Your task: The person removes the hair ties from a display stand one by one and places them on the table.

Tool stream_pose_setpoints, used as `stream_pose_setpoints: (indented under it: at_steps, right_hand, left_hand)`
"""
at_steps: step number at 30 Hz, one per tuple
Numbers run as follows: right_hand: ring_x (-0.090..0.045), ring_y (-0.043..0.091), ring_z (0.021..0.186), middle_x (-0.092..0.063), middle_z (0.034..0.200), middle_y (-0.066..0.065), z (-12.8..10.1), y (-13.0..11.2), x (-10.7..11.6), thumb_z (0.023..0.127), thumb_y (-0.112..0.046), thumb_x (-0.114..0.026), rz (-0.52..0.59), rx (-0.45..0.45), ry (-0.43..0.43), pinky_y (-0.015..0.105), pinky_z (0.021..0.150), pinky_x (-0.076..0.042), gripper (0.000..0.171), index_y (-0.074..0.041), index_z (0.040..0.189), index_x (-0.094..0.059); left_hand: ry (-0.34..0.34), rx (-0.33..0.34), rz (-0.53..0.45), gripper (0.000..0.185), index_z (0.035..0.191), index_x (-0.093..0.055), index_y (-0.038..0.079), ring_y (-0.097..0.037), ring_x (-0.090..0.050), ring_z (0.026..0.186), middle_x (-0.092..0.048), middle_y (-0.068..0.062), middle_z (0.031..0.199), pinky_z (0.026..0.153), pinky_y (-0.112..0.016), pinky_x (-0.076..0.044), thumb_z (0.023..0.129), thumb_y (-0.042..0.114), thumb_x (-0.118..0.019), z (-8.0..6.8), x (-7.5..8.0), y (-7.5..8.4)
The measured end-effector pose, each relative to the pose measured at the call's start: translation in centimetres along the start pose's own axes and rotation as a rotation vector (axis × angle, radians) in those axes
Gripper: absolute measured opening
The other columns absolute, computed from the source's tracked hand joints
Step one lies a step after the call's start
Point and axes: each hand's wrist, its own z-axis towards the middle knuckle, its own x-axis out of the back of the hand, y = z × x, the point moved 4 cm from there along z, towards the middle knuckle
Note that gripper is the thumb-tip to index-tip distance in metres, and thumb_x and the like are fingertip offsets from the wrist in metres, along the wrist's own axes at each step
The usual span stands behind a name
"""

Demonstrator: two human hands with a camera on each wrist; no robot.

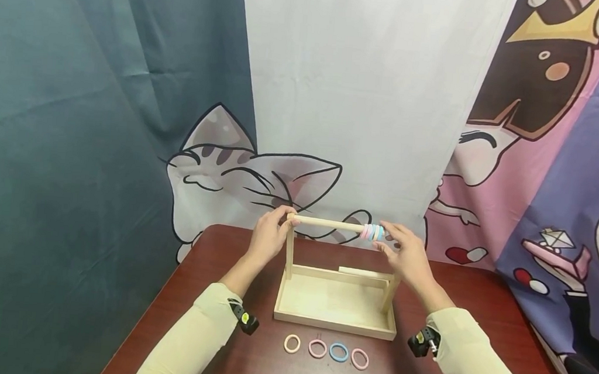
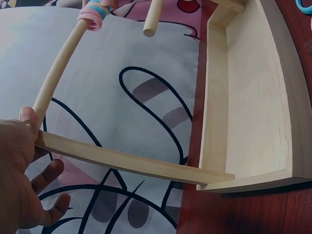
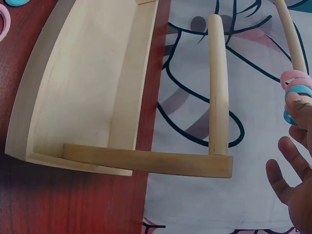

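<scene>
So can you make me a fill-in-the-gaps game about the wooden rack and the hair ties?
The wooden rack stands on a ____ table.
____ loose hair ties lie in front of it.
The left hand touches the rod's ____ end.

Missing words: brown; four; left

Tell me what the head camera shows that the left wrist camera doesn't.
Only the head view shows both hands at once, the left hand at one end of the wooden rod and the right hand beside the hair ties on the rod, plus four loose hair ties lying in a row on the table in front of the tray.

Only the left wrist view shows a second short dowel pointing toward the camera.

Both show the wooden tray, the rod and its hair ties, the left hand and the cat-print backdrop.
</scene>
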Motion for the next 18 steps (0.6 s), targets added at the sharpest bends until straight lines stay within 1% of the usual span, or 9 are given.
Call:
stream_pose_setpoints:
  at_steps: [4,10,15,18]
  right_hand:
    - [-0.076,0.039,0.097,-0.077,0.122,0.022,-0.08,0.06,-0.09,0.086,0.002,-0.092,-0.003,-0.004,0.01,0.059,0.083,-0.065,0.055,0.002,0.138,-0.073]
    - [-0.077,0.04,0.096,-0.077,0.121,0.022,-0.12,0.16,0.0,0.087,0.002,-0.092,0.012,-0.018,0.026,0.061,0.084,-0.065,0.052,0.002,0.136,-0.074]
    - [-0.077,0.041,0.095,-0.077,0.119,0.022,-0.25,0.16,0.11,0.087,0.003,-0.092,0.016,-0.016,0.035,0.061,0.084,-0.065,0.052,0.002,0.135,-0.075]
    - [-0.076,0.04,0.097,-0.077,0.119,0.022,-0.36,0.3,0.18,0.087,0.002,-0.092,0.007,-0.021,0.041,0.06,0.084,-0.065,0.051,0.001,0.135,-0.075]
  left_hand:
    - [-0.005,0.0,0.009,0.036,0.123,-0.076,0.017,-0.031,-0.068,0.095,-0.081,-0.005,0.103,0.086,-0.052,-0.055,0.097,0.042,-0.077,0.01,-0.01,-0.06]
    - [-0.007,0.006,0.005,0.031,0.122,-0.075,0.019,-0.032,-0.069,0.097,-0.08,-0.005,0.105,0.087,-0.053,-0.055,0.098,0.038,-0.078,0.02,0.08,0.01]
    - [-0.009,0.008,0.012,0.036,0.123,-0.075,0.018,-0.033,-0.07,0.1,-0.081,-0.006,0.107,0.09,-0.055,-0.056,0.096,0.042,-0.075,-0.01,0.16,0.14]
    - [-0.008,0.008,0.01,0.035,0.123,-0.075,0.017,-0.035,-0.071,0.101,-0.081,-0.007,0.108,0.091,-0.056,-0.057,0.096,0.04,-0.076,0.0,0.11,0.12]
